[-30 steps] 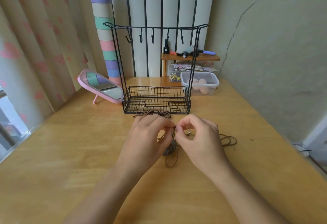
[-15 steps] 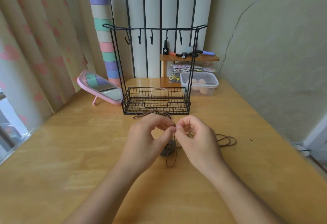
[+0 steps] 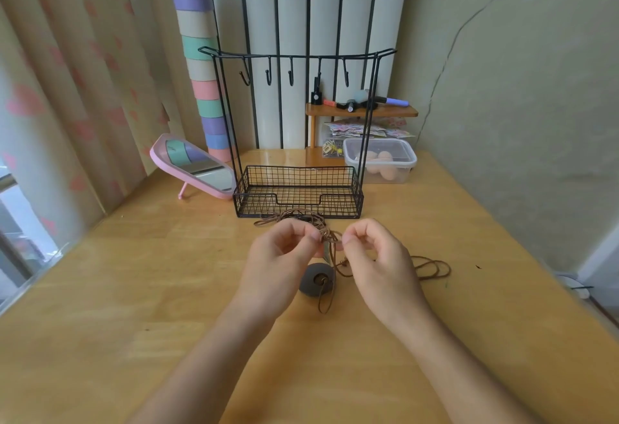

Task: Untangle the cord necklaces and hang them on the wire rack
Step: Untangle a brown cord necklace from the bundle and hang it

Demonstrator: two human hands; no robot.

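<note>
Knot of the brown cord necklaces (image 3: pixel 330 239) sits pinched from both sides: left hand (image 3: pixel 279 266) at its 9 o'clock, right hand (image 3: pixel 380 264) at its 3, fingers curled onto the cord. A dark round pendant (image 3: pixel 315 281) lies on the table (image 3: pixel 134 289) at the knot's 6 o'clock. The wire rack (image 3: pixel 298 204) stands at 12 o'clock, with a pink mirror (image 3: pixel 197 166) at its 9 and a plastic box (image 3: pixel 385 162) at its 2.

I read brown cord necklaces (image 3: pixel 330 239) and a dark grey pendant (image 3: pixel 311 281) before the black wire rack (image 3: pixel 298 206), a pink mirror (image 3: pixel 156 155) left of it, a pastel-banded column (image 3: pixel 205 88) behind, and pink hearts on the cream curtain (image 3: pixel 67 72).
</note>
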